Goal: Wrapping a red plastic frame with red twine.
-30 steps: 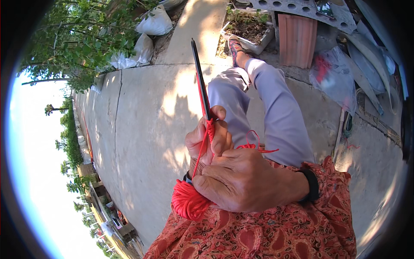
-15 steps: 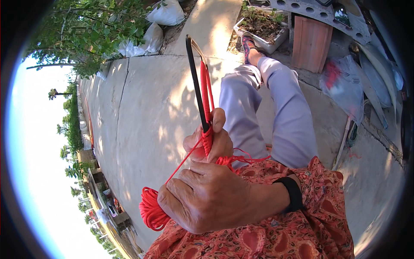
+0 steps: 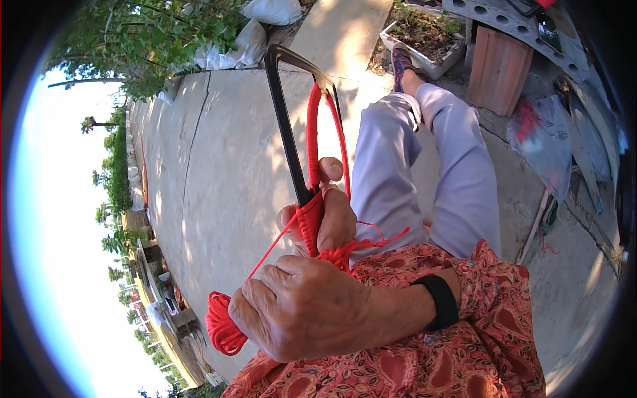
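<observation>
A black frame [image 3: 284,126] with squared corners stands tilted upward, red cord wound closely round part of it. My left hand [image 3: 337,215] grips its lower end, where cord covers the bar in neat turns; the left wrist is hidden behind my right hand. My right hand [image 3: 305,308], with a black band at its wrist, is closed round a bundle of red cord [image 3: 224,324] whose loops stick out past the fingers. One taut strand of cord runs from the bundle up to the wrapped bar. Loose red cord ends [image 3: 352,252] hang beside my left hand.
My outstretched legs [image 3: 391,172] in pale trousers rest on the concrete ground [image 3: 225,166]. Beyond my feet stands a white planter [image 3: 431,63], beside a terracotta-coloured block [image 3: 501,69]. A plastic bag [image 3: 544,142] lies at the right; white sacks [image 3: 249,43] and bushes [image 3: 146,46] are at the upper left.
The frame has turned, so its opening shows more widely. My right hand and the cord bundle have shifted slightly left. Both hands keep their hold.
</observation>
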`<control>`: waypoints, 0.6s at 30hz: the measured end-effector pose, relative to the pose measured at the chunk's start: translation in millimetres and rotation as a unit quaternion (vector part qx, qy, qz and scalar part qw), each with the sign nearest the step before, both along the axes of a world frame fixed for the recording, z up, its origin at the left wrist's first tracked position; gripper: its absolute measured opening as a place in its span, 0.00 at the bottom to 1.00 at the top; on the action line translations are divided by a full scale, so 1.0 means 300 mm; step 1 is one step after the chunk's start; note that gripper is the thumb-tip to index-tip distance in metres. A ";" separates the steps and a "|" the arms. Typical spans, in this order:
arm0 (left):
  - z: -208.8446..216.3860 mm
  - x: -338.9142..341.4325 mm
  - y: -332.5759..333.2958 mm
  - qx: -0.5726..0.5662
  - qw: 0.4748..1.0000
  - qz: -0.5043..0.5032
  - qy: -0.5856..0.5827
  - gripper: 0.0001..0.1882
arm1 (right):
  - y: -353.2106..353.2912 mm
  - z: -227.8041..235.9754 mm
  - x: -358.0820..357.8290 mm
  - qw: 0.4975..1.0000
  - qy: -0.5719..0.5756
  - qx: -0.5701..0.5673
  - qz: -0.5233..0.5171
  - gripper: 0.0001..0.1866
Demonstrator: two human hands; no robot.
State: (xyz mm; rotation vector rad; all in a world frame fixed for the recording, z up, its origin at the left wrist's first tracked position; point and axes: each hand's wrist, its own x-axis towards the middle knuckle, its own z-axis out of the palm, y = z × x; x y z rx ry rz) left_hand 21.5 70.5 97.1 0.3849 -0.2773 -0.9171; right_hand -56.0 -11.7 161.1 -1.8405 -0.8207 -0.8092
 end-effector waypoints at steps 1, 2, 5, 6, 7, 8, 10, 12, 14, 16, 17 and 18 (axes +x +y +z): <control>0.007 -0.003 0.002 0.002 1.000 0.007 0.005 0.23 | -0.004 0.004 -0.003 1.000 0.011 0.008 0.018 0.08; 0.015 -0.006 0.006 0.004 1.000 0.014 0.010 0.23 | -0.008 0.004 -0.006 1.000 0.011 0.008 0.021 0.08; 0.045 -0.011 0.018 0.011 0.999 0.039 0.021 0.25 | -0.053 -0.003 -0.019 0.997 -0.007 0.063 0.038 0.13; 0.056 -0.011 0.026 0.013 0.998 0.049 0.024 0.26 | -0.097 -0.008 -0.019 0.996 0.023 0.064 0.060 0.11; 0.065 -0.014 0.035 0.017 0.998 0.062 0.028 0.26 | -0.135 -0.024 -0.012 0.993 0.054 0.067 0.084 0.09; 0.072 -0.021 0.051 0.022 0.996 0.077 0.031 0.27 | -0.170 -0.050 0.002 0.992 0.053 0.069 0.096 0.09; 0.070 -0.028 0.075 0.027 0.994 0.098 0.041 0.28 | -0.228 -0.101 0.064 0.947 0.248 0.138 0.151 0.08; 0.030 -0.026 0.099 -0.047 0.998 0.042 -0.024 0.34 | -0.206 -0.112 0.094 0.757 0.408 0.437 0.265 0.08; 0.037 -0.004 0.073 -0.041 0.998 0.042 -0.023 0.33 | -0.207 -0.218 0.148 0.729 0.456 0.481 0.172 0.09; 0.072 0.004 0.066 -0.023 0.997 0.063 -0.034 0.32 | -0.191 -0.274 0.179 0.693 0.474 0.512 0.181 0.09; 0.085 0.007 0.069 -0.012 0.996 0.074 -0.041 0.31 | -0.182 -0.286 0.187 0.656 0.490 0.541 0.191 0.09; 0.091 0.012 0.072 -0.009 0.996 0.075 -0.041 0.31 | -0.174 -0.289 0.190 0.655 0.490 0.542 0.192 0.09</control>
